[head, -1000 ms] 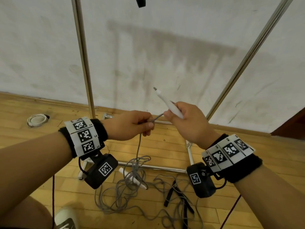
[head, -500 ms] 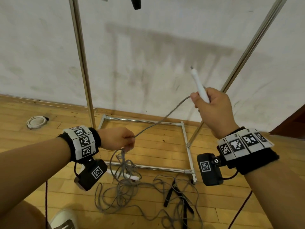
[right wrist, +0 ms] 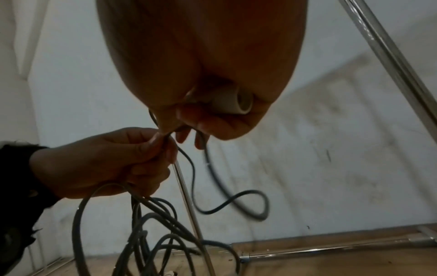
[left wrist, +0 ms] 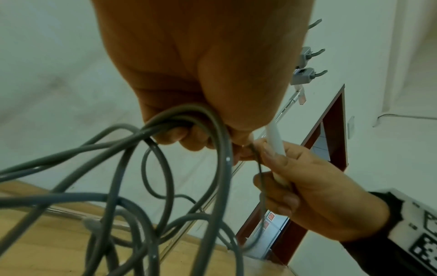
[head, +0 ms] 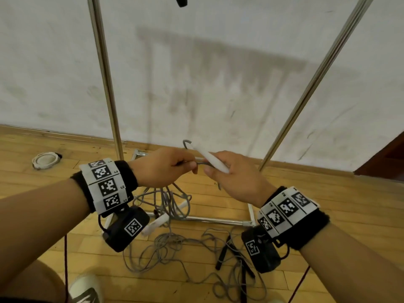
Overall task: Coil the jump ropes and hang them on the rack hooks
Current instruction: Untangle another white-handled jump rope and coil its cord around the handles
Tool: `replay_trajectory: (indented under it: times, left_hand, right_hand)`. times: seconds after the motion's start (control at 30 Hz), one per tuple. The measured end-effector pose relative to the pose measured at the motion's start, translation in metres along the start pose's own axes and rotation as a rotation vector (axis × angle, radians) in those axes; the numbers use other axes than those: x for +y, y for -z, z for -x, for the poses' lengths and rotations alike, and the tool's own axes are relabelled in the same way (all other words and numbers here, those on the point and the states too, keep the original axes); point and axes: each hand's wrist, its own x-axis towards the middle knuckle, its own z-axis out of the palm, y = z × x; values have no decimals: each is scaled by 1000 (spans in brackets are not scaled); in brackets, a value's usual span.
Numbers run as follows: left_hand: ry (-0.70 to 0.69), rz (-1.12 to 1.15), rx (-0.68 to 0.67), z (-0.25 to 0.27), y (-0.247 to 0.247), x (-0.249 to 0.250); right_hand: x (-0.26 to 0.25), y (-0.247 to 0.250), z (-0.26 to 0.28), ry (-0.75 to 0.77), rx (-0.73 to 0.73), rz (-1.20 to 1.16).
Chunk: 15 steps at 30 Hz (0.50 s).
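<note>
We see right hand (head: 236, 178) clamped on white handle (head: 211, 158), centre frame; left hand (head: 161, 167) pinches grey rope (left wrist: 212, 149) just left; slack hangs below.

Head down; wrists upward (both hands shared).

Shiny metal rack (head: 104, 68), wooden floor (head: 218, 276)

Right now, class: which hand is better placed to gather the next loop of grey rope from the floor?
Left. The left hand already grips the grey rope where its loops hang to the floor, while the right hand holds the white handle.
</note>
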Motion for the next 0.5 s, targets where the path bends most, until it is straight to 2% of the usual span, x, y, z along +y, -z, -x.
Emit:
replay_trajectory:
  times: [0.07, 0.2, 0.37, 0.5]
  left_hand:
    - [-29, -7, -6, 2, 2, 2]
    - [-25, 16, -17, 7, 0, 2]
    - [113, -34, -232, 11, -15, -15]
    - [167, -37, -259, 12, -19, -33]
  right_hand:
    - [-1, -3, 1, 29, 2, -19]
    - [-2, 1, -6, -14, 13, 45]
    - [-7, 23, -21, 1, 247, 42]
    - [-3, 41, -24, 33, 375, -26]
